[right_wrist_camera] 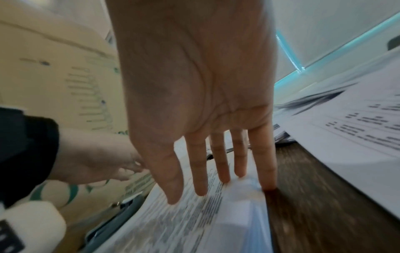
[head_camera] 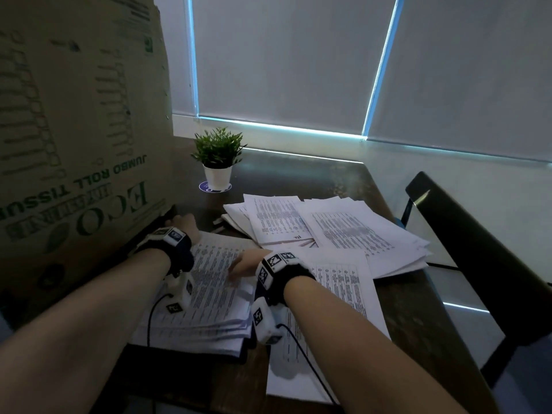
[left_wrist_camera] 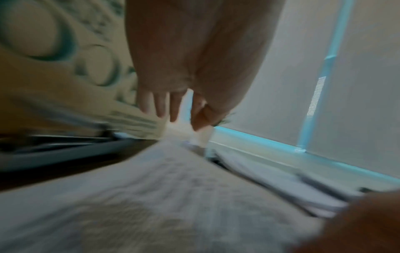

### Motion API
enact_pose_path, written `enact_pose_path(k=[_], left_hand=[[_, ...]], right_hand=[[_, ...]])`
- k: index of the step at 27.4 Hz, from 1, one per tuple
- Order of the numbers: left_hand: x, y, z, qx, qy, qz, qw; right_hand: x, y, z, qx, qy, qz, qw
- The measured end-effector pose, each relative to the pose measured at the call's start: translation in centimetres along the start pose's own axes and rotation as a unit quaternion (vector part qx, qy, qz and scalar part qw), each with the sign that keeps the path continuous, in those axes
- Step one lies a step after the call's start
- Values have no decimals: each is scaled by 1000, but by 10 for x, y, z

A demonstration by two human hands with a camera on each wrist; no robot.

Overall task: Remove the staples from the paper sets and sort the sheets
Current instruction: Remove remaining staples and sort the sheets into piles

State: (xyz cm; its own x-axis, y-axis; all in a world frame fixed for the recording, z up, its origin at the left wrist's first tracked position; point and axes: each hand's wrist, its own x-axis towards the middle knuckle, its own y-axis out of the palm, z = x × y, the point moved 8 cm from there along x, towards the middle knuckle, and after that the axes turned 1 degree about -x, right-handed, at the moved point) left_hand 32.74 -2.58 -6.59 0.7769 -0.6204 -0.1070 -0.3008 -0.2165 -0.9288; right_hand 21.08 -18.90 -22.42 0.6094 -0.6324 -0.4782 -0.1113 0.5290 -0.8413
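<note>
Person's bent over the desk [head_camera: 343, 177] w/ both hands on the near stack of printed sheets [head_camera: 209, 297], which sits at the desk's front-left edge, right by a big cardboard box [head_camera: 74, 130]. Right hand [right_wrist_camera: 194, 95] is flat, fingers spread and straight, tips pressing the top page near the stack's right edge; pinching nothing. Left hand [head_camera: 185, 224] reaches to the stack's far left corner beside the box; wrist view is blurry, fingers look loosely extended, can't see any staple or tool in its grip. Two more fanned piles [head_camera: 328, 231] lie further back-right, a loose sheet [head_camera: 337, 297] under the right wrist, small potted plant [head_camera: 218, 159] behind. Paper's light, floppy, slick sheet on sheet, so I'd guess the stack will skate unless pinned down w/ a flat palm. Prob best to hold each set close to its stapled corner, as thin pages tear easily there if yanked.
</note>
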Motion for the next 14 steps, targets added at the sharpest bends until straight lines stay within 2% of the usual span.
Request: enact_pose_path(k=[1,2,3,4,5,6,8,9,11,14], left_hand=[[-9,4,-26,-45,29,23,998],[-24,9,-53,-114,69,53,990],[-33,18,-82,-136,114,92,980],[-47,35,-105,-142,139,137,971],[-60,52,-120,-137,153,184,961],[-72,69,-131,-129,149,228,954],[-94,97,-145,-101,127,290,943],[-101,106,-156,-79,132,295,943],[-111,110,-172,8,167,238,957],[-124,109,-184,25,181,186,966]], right_hand=[[-36,-20,-5,81,1,-46,996],[-85,-34,2,189,-12,-59,980],[-134,-54,-2,258,-19,-83,962],[-161,-75,-25,293,-7,-138,946],[-172,-92,-58,304,18,-198,932],[-170,-99,-94,286,74,-247,923],[-190,-104,-160,232,187,-281,912],[-202,-101,-188,207,230,-282,908],[-218,-87,-223,156,261,-223,926],[-222,-62,-242,241,227,-181,926]])
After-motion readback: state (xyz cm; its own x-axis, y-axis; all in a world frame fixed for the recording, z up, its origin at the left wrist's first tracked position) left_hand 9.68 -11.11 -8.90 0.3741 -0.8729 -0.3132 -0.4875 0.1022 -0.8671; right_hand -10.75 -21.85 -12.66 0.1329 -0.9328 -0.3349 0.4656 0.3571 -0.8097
